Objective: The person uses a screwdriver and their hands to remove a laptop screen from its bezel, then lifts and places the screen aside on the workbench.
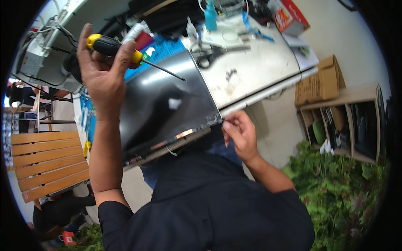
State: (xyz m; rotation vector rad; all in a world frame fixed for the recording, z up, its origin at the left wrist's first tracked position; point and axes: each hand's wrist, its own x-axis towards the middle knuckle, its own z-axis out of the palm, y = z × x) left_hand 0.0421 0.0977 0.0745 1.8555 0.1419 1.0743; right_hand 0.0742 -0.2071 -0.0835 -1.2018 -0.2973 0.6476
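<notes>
My left hand [104, 77] is raised over the panel's far left part, its fingers closed around the yellow-and-black handle of a screwdriver [109, 47]. The metal shaft points right and down, its tip above the dark glossy display panel [167, 100]. This panel lies tilted across the table's near edge, with a strip of bare circuitry and a short white wire along its near side. Beside the panel's near right corner is my right hand [240, 136], thumb and forefinger pinched together. Whether they grip the corner or something small cannot be made out.
Black scissors [213, 54] and small dark bits [230, 74] lie on the white table [259, 71]. Behind stand a blue bottle [210, 19] and a clear dropper bottle [191, 30]. A wooden shelf [341, 102] with a cardboard box [320, 83], plants and a slatted bench [50, 154] surround me.
</notes>
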